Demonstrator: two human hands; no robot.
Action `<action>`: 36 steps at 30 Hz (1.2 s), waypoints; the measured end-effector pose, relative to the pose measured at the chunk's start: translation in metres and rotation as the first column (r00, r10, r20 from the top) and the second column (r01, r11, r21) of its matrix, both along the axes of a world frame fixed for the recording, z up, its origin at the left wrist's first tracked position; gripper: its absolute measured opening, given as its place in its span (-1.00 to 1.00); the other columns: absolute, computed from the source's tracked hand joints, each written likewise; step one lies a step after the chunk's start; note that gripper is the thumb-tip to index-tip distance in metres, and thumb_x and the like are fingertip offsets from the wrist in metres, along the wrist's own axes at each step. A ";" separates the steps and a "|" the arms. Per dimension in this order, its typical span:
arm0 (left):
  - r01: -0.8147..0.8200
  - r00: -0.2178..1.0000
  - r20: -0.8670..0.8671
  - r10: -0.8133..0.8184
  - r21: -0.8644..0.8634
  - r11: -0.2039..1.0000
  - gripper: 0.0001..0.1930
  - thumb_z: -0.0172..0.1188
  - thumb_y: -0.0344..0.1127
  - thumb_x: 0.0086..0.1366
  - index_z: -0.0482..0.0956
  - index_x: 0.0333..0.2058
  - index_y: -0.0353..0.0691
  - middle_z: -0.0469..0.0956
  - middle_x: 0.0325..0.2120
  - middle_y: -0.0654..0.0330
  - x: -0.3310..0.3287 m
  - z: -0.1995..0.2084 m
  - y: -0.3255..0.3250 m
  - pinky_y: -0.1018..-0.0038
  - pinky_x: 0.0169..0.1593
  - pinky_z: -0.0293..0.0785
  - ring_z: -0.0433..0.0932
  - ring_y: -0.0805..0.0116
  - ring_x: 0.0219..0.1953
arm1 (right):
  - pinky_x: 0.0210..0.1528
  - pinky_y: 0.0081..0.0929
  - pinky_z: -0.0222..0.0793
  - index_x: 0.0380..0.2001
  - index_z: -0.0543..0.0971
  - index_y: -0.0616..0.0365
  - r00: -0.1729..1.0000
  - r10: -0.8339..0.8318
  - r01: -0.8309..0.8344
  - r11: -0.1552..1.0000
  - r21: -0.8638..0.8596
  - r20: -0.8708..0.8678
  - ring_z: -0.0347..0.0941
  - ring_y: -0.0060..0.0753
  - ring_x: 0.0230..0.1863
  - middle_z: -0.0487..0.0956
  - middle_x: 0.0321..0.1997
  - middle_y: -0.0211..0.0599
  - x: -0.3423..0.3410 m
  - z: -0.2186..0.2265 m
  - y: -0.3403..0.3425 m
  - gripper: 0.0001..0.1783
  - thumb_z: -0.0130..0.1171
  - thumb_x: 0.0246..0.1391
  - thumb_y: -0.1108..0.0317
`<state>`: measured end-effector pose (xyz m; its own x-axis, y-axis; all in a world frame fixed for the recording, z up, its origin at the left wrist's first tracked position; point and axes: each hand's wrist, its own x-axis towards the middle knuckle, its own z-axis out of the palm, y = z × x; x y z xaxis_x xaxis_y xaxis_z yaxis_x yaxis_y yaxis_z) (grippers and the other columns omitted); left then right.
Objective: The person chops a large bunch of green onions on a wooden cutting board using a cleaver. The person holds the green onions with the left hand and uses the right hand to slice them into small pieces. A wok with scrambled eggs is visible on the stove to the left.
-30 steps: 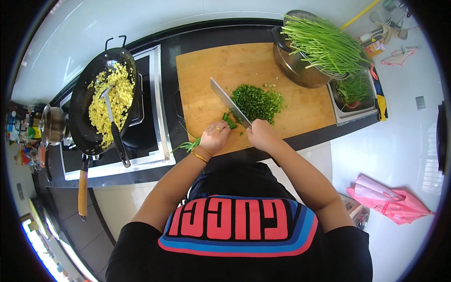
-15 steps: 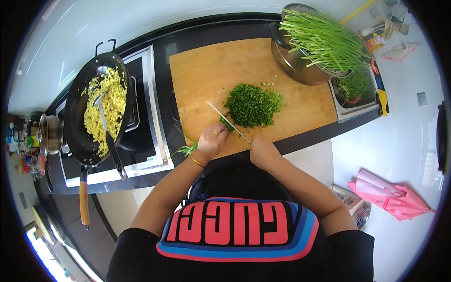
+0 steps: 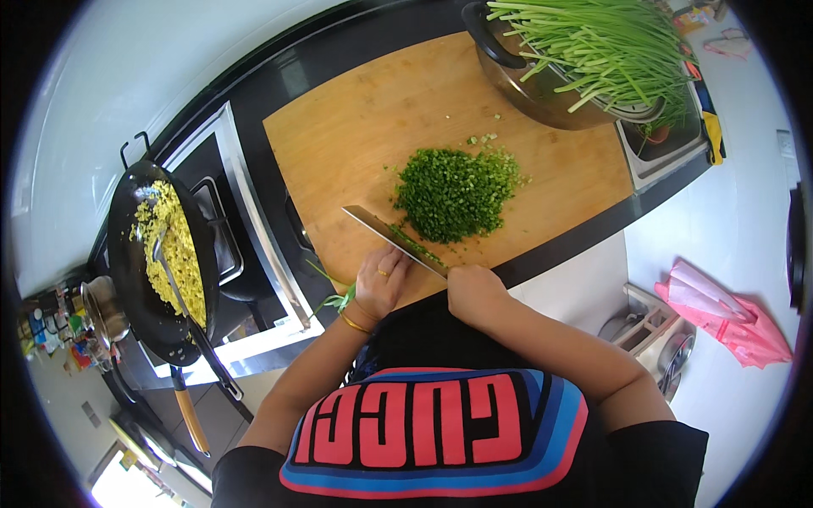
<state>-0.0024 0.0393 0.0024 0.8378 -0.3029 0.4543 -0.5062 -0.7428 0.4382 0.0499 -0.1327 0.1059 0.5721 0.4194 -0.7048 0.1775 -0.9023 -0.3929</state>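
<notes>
My right hand (image 3: 476,294) is closed round the handle of a kitchen knife (image 3: 373,223), whose wide blade slants up and left over the cutting board (image 3: 356,110). Right against the near side of the blade, my left hand (image 3: 381,278) has its fingers curled down on a bunch of garlic chives. The leafy ends of the chives (image 3: 340,299) stick out to the left of that hand; the rest is hidden under the fingers. Bits of green cling to the blade. Just beyond the knife lies a heap of finely chopped chives (image 3: 457,195).
At the left, a wok (image 3: 127,254) of yellow scrambled egg (image 3: 179,271) with a spatula (image 3: 200,339) in it sits on the stove. A metal pot (image 3: 529,89) topped with long uncut chives (image 3: 593,51) stands at the back right, beside the sink (image 3: 656,165).
The blade has tilted so its flat side shows, and its tip has moved left. My view has shifted and turned a little. Both hands keep their grips.
</notes>
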 end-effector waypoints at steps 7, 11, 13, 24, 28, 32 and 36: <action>0.023 0.999 -0.030 -0.023 -0.003 1.000 -0.72 0.11 -0.52 -0.18 0.51 -0.38 -0.41 0.47 -0.33 0.03 0.003 0.004 0.000 0.31 -0.21 0.45 0.46 0.09 -0.24 | -0.31 -0.21 0.43 -0.51 0.53 0.32 0.998 -0.045 0.040 0.995 0.094 0.042 0.50 0.00 -0.36 0.52 -0.46 0.09 0.021 -0.024 0.028 -0.83 -0.03 -0.17 0.48; -0.008 1.000 0.028 0.008 -0.004 1.000 -0.79 0.16 -0.53 -0.13 0.51 -0.41 -0.38 0.47 -0.34 0.05 0.003 0.001 0.001 0.35 -0.23 0.46 0.47 0.12 -0.25 | -0.31 -0.18 0.42 -0.56 0.53 0.33 0.993 -0.109 0.103 0.985 0.140 0.036 0.48 0.05 -0.36 0.51 -0.47 0.12 0.025 -0.035 0.023 -0.84 -0.03 -0.18 0.48; -0.038 0.996 0.075 0.037 0.007 0.999 -0.82 0.19 -0.53 -0.11 0.51 -0.43 -0.37 0.47 -0.35 0.07 0.004 0.000 -0.002 0.37 -0.25 0.46 0.47 0.14 -0.26 | -0.31 -0.17 0.41 -0.58 0.52 0.33 0.982 -0.181 0.171 0.971 0.165 0.049 0.48 0.07 -0.37 0.51 -0.48 0.14 0.034 -0.038 0.017 -0.84 -0.03 -0.18 0.48; -0.058 0.997 0.050 0.058 0.006 0.998 -0.84 0.20 -0.53 -0.12 0.51 -0.45 -0.33 0.45 -0.42 0.14 0.004 0.004 -0.007 0.41 -0.31 0.44 0.47 0.20 -0.32 | -0.35 -0.22 0.43 -0.57 0.53 0.28 0.998 0.010 -0.009 1.000 -0.006 0.070 0.50 -0.02 -0.42 0.53 -0.51 0.04 -0.007 0.004 -0.027 -0.85 -0.02 -0.20 0.47; -0.049 0.998 0.041 0.048 0.004 0.999 -0.80 0.20 -0.53 -0.16 0.51 -0.45 -0.32 0.43 -0.45 0.15 0.003 0.001 -0.006 0.41 -0.32 0.42 0.45 0.20 -0.35 | -0.35 -0.24 0.44 -0.58 0.53 0.28 0.999 0.002 -0.001 1.000 -0.015 0.042 0.51 -0.03 -0.42 0.53 -0.50 0.03 -0.011 0.003 -0.026 -0.86 0.00 -0.21 0.47; -0.049 0.998 0.030 0.049 0.005 0.999 -0.78 0.21 -0.53 -0.19 0.50 -0.45 -0.32 0.42 -0.45 0.15 0.004 0.002 -0.005 0.40 -0.32 0.42 0.45 0.19 -0.36 | -0.35 -0.24 0.44 -0.58 0.53 0.28 1.000 0.006 -0.006 1.000 0.006 0.023 0.51 -0.04 -0.41 0.53 -0.50 0.02 -0.010 0.007 -0.023 -0.86 0.00 -0.22 0.47; -0.045 0.998 0.040 0.045 -0.001 0.999 -0.78 0.21 -0.54 -0.20 0.50 -0.45 -0.33 0.42 -0.45 0.13 0.006 0.004 -0.006 0.39 -0.32 0.42 0.45 0.18 -0.36 | -0.35 -0.24 0.45 -0.58 0.53 0.28 1.000 0.001 0.000 1.000 -0.026 0.011 0.51 -0.04 -0.41 0.54 -0.50 0.01 -0.010 0.005 -0.020 -0.87 0.01 -0.22 0.47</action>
